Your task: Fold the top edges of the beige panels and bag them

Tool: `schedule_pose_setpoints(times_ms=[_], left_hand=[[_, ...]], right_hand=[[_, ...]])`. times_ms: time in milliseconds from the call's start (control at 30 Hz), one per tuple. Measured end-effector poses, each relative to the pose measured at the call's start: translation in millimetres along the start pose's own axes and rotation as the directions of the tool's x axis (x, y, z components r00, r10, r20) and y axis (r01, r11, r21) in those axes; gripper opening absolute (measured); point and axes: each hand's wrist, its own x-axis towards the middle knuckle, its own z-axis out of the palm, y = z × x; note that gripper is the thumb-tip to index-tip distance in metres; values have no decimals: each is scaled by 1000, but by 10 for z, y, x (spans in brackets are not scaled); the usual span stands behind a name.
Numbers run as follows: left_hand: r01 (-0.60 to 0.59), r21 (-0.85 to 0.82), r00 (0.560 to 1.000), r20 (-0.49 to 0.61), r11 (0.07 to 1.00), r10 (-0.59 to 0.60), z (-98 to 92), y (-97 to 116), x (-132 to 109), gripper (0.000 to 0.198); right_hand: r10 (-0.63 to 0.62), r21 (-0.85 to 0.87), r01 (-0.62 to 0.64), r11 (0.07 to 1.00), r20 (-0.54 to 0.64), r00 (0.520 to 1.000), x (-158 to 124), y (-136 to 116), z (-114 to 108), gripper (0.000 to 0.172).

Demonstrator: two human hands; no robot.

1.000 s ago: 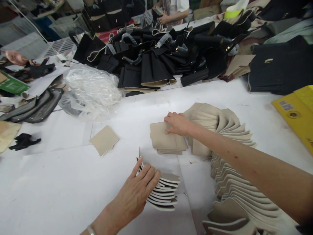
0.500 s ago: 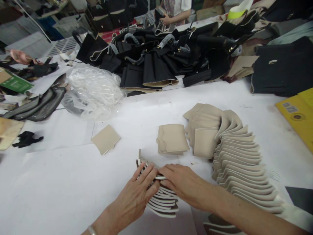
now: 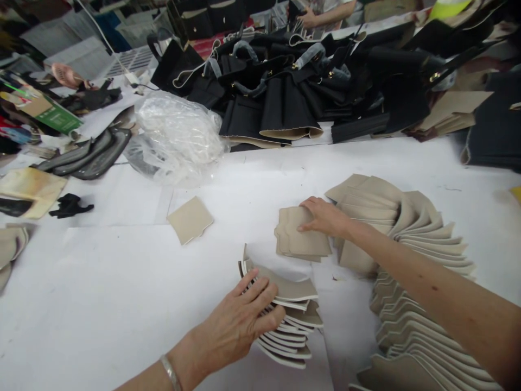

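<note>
My left hand (image 3: pixel 240 320) lies flat with its fingers spread on a fanned stack of curved beige pieces with white undersides (image 3: pixel 291 320). My right hand (image 3: pixel 325 217) reaches across to a small pile of flat beige pieces (image 3: pixel 299 239), fingertips resting on its top piece, fingers slightly bent. Just behind and to the right of that hand a long overlapping row of beige pieces (image 3: pixel 407 255) curves toward the near right. A single beige piece (image 3: pixel 190 220) lies alone to the left.
The white table (image 3: pixel 101 282) carries a crumpled clear plastic bag (image 3: pixel 179 136), dark curved parts (image 3: pixel 89 155) at left and a heap of black bag parts (image 3: pixel 301 87) at the back. Another person's hands (image 3: pixel 313 16) work at the far edge.
My right hand left the small flat pile, came down to the fanned stack by my left hand, then went back to the flat pile. The fanned stack now has beige pieces on top.
</note>
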Motion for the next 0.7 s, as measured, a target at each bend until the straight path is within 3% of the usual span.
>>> schedule_pose_setpoints(times_ms=[100,200,333,433,567,700], left_hand=[[-7,-12,1000,0,1000,7,12,-17,-5,43],[-7,-18,1000,-12,1000,7,20,-20,-9,45],[-15,-41,998,-56,999,12,44,-8,-18,47],[-7,-80,995,-101,997,-1,70,0,-27,60],[9,-160,984,-174,987,-37,105,15,-41,86],[75,-264,976,-177,962,-124,138,62,-49,101]], right_hand=[[4,23,-3,1000,-49,999,-64,-31,-31,41],[25,48,-20,999,-102,994,-161,-63,-154,29],[64,48,-60,997,-88,994,-410,-204,-353,16],[38,20,-38,999,-21,999,-709,-520,-356,12],[-9,-12,10,1000,47,999,-1093,-1158,-100,4],[-66,28,64,998,91,994,-1274,-1556,98,19]])
